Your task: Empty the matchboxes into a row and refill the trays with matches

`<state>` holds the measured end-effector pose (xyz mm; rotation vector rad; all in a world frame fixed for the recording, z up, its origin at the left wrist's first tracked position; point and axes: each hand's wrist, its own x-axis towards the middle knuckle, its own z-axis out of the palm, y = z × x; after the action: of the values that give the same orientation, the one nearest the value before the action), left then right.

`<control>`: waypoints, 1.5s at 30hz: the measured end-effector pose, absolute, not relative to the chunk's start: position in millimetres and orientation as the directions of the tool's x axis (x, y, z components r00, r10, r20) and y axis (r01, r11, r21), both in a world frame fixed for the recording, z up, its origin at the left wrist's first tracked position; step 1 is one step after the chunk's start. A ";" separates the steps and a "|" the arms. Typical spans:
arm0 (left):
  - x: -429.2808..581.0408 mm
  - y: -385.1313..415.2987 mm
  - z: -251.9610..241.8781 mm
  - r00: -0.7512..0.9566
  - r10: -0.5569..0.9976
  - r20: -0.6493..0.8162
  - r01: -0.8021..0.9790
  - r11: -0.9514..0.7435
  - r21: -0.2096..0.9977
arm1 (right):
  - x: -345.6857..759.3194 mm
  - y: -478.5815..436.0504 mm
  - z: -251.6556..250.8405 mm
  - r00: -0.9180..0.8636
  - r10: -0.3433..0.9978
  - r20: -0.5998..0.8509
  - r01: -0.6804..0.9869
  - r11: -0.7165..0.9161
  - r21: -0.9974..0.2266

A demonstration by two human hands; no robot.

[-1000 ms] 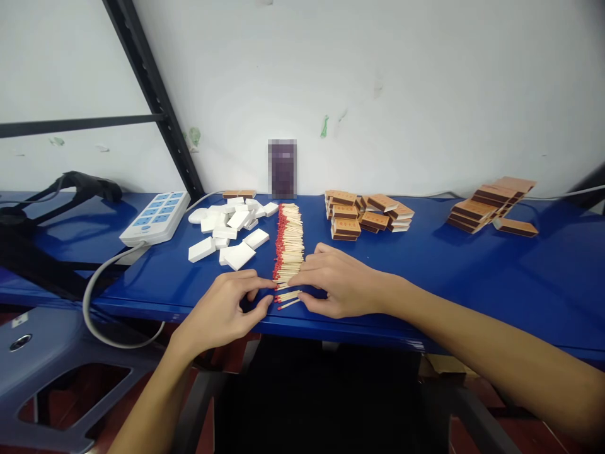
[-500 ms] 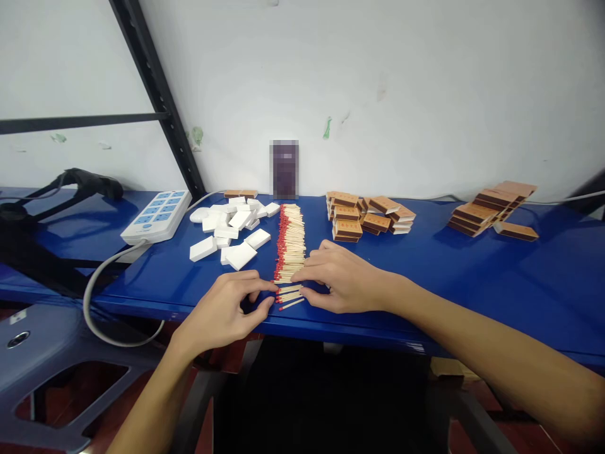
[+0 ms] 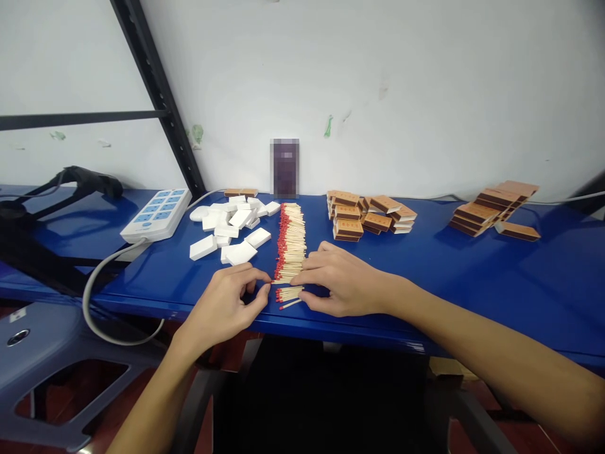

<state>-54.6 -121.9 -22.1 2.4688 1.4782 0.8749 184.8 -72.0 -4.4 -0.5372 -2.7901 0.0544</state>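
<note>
A long row of red-headed matches (image 3: 293,236) lies on the blue table, heads to the left. A small group of several matches (image 3: 289,294) lies apart at its near end, close to the table's front edge. My left hand (image 3: 232,294) has thumb and index fingertip together at the red head of a match (image 3: 280,282) at the near end of the row. On the stick side, my right hand (image 3: 343,280) rests with its index fingertip against the row and its thumb at the small group. Its thumb and index finger are apart; the other fingers are curled.
White matchbox trays (image 3: 241,217) lie in a loose heap at left, beside a power strip (image 3: 158,214). Brown matchboxes (image 3: 347,214) stand stacked right of the row, with another stack (image 3: 494,205) farther right. A blurred dark upright object (image 3: 285,169) leans on the wall. A stool (image 3: 61,366) stands lower left.
My left hand has shifted slightly left and up, its thumb and index tip closing at a match head. The small group of matches sits closer together. My right hand has barely moved.
</note>
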 end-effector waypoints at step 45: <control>-56.8 -126.5 -20.3 0.462 0.846 0.266 0.775 -0.531 0.342 | 183.7 -71.6 -7.6 -0.864 0.397 0.310 0.356 0.917 -0.182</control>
<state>-56.8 -126.5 -20.3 2.5349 1.4200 0.6100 183.7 -71.6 -7.6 -0.5539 -2.7336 0.1692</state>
